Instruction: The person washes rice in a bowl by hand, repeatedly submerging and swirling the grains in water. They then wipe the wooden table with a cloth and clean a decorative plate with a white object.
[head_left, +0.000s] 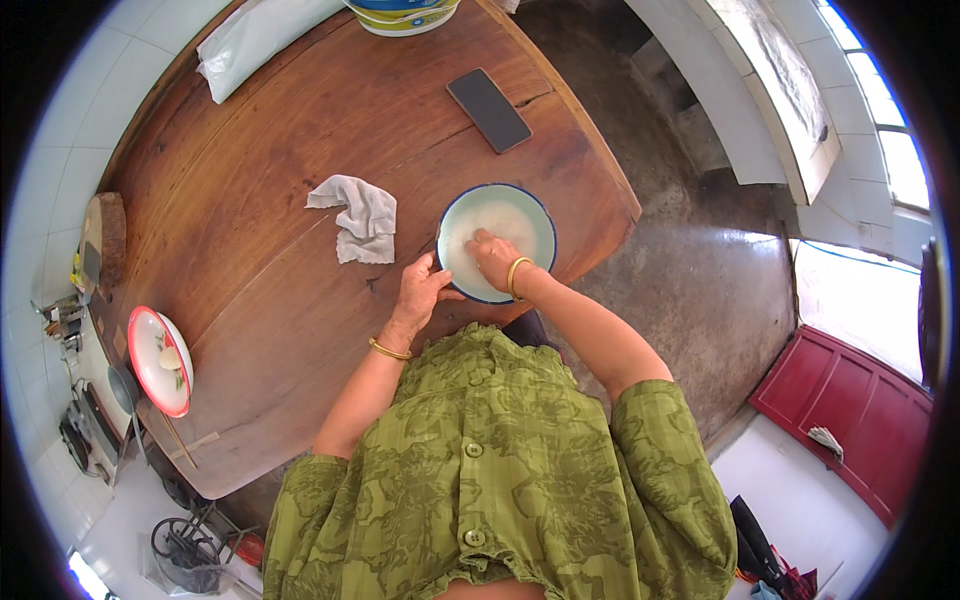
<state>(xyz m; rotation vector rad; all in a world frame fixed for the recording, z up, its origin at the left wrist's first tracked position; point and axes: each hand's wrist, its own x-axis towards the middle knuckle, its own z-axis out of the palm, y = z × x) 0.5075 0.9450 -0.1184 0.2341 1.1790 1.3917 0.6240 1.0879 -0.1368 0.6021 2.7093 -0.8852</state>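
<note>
An enamel bowl (538, 281) with a dark blue rim stands near the right corner of the wooden table (262, 217). Whitish, cloudy contents (510, 217) lie in it; whether they are dough, flour or liquid I cannot tell. My right hand (495, 259) reaches into the bowl, fingers bent down in the contents, fingertips partly hidden. At the bowl's left edge, my left hand (424, 289) grips the rim between thumb and fingers. Both wrists wear a gold-coloured bangle. A crumpled grey cloth (369, 221) lies left of the bowl.
A smartphone (489, 110) lies beyond the bowl. At the far edge are a white plastic bag (262, 41) and a plastic bucket (403, 19). On the left stand a red-rimmed enamel basin (146, 360) holding a pale lump, a round wooden block (112, 238), and a chopstick-like stick (178, 439).
</note>
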